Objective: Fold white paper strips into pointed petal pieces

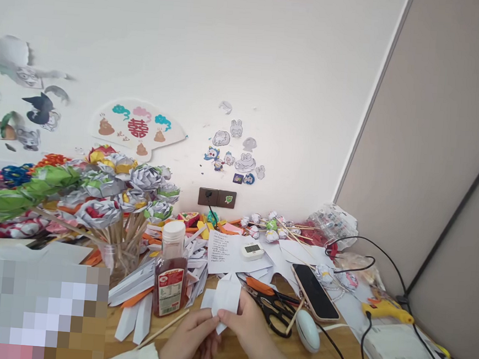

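Observation:
Between my hands, low in the middle of the view, is a folded piece of white paper [228,296], its upper end pointed. My left hand [195,333] pinches its lower edge with the thumb, and its other fingers curl underneath. From the other side my right hand [248,324] grips the same paper, thumb on the front. Left of my hands stands a bottle [170,279] of reddish liquid with a white cap, beside a thin wooden stick [164,329]. Black-handled scissors [275,312] lie just right of my right hand.
Paper flowers on sticks fill a clear jar [119,256] at left, near piled folded strips [140,318]. A handwritten sheet [221,261], white timer [253,249], phone [316,292], mouse [308,331] and yellow glue gun [389,311] with black cables occupy the table's back and right.

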A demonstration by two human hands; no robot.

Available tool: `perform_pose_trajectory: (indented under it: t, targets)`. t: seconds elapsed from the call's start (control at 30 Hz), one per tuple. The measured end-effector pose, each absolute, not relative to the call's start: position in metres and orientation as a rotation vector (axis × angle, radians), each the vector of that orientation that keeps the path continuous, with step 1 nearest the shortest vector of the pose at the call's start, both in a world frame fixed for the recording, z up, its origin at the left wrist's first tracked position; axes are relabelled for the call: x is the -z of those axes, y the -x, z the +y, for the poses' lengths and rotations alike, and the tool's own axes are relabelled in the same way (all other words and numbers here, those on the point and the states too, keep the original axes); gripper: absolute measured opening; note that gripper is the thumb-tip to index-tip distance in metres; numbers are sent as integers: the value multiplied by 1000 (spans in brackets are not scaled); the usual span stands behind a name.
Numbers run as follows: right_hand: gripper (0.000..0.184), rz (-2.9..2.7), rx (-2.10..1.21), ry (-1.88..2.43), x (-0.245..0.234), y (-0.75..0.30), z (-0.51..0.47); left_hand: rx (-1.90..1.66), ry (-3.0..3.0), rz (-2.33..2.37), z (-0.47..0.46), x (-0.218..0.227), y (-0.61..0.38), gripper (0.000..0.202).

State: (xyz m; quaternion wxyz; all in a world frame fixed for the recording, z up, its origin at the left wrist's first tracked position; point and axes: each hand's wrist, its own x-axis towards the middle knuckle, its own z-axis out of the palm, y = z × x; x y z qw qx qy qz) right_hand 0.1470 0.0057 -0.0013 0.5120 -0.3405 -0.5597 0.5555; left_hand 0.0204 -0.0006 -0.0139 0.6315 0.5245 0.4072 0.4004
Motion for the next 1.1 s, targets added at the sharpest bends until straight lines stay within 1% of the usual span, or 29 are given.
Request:
perform_pose_trajectory:
  t: [0.23,0.47,0.63,0.73,0.8,0.97,1.03,1.1]
  targets:
    - [30,-1335,-1350,802,-5,-147,3,-911,-1171,919,0,16,-20,40]
    - [27,-1313,-1378,813,-4,-145,3,-984,-1171,964,0,16,-22,43]
    - [32,-1339,-1396,720,-1,-146,6,-1065,-1184,1000,3,19,-22,42]
    - [33,-1380,-1380,742,2,-147,8,-1070,-1206,996,4,19,-23,42]
    - [31,-1415,-1329,813,6,-148,9,-1069,-1225,1001,3,19,-24,41]
    - [18,-1535,-1150,968,8,-153,18,-1064,-1251,1024,4,17,-19,40]
    - [17,-1611,-1139,972,5,-159,20,-1149,-1312,1027,7,15,-14,35]
    - [18,-1676,-1201,949,2,-167,20,-1237,-1347,1030,9,11,-9,29]
